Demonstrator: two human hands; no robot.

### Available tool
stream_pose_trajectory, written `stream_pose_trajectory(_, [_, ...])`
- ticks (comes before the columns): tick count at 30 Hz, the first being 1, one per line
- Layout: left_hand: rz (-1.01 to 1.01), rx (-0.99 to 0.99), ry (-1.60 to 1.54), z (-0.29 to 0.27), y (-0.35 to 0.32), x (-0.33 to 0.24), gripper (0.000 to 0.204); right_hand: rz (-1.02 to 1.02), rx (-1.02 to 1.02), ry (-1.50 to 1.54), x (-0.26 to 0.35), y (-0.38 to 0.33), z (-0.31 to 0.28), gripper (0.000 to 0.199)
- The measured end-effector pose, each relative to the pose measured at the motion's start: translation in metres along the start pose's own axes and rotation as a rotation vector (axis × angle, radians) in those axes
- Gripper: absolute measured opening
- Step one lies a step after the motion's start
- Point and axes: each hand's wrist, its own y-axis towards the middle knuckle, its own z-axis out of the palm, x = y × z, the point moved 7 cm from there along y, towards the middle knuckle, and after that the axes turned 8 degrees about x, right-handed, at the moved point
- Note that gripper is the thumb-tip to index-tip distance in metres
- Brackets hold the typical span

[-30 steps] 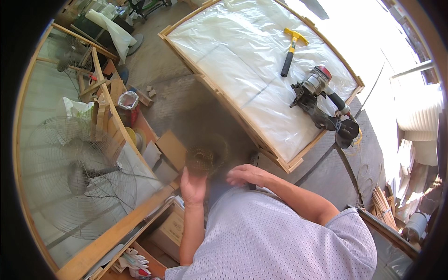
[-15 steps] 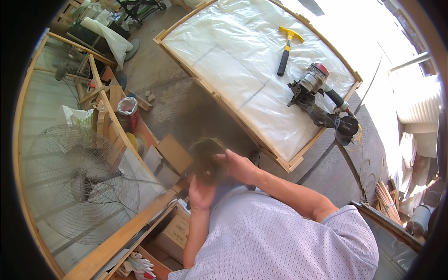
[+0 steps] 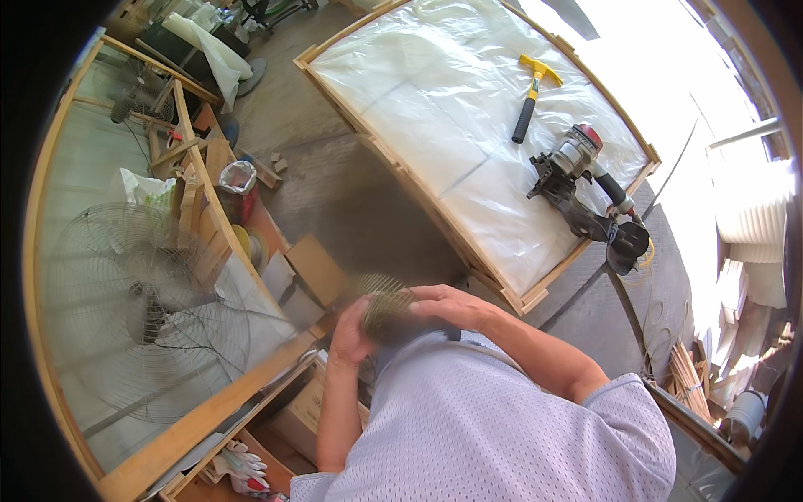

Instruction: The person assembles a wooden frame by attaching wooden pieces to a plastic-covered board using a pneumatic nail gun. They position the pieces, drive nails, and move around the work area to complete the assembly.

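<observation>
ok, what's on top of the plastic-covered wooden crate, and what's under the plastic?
On top: a yellow hammer and a nail gun. Under the plastic sheet: can't tell, its whitish folds hide the contents.

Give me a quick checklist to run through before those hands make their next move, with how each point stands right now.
1. Left hand on the round, ridged coil: ok, at its left side.
2. Right hand on it too: ok, fingers at its right side.
3. Coil undamaged: cannot tell, it is blurred.
4. Power tool wholly within the wooden frame: not ok, its round black end extends past the edge in this view.
5. Hammer clear of the hands: ok, lying on the plastic sheeting.
</observation>
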Motion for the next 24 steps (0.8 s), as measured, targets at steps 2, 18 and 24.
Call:
stream_pose_trajectory(2, [-0.001, -0.019, 0.094, -0.005, 0.003, -0.002, 0.036, -0.012, 0.02, -0.092, 0.001, -0.002, 0.0, 0.048])
stream_pose_trajectory(18, [0.045, -0.018, 0.369, 0.019, 0.042, 0.01, 0.03, -0.09, -0.261, -0.258, -0.025, -0.011, -0.016, 0.052])
stream_pose_trajectory(24, [0.104, -0.018, 0.533, 0.036, 0.052, 0.022, 0.029, -0.047, -0.237, -0.056, -0.027, -0.028, -0.023, 0.051])
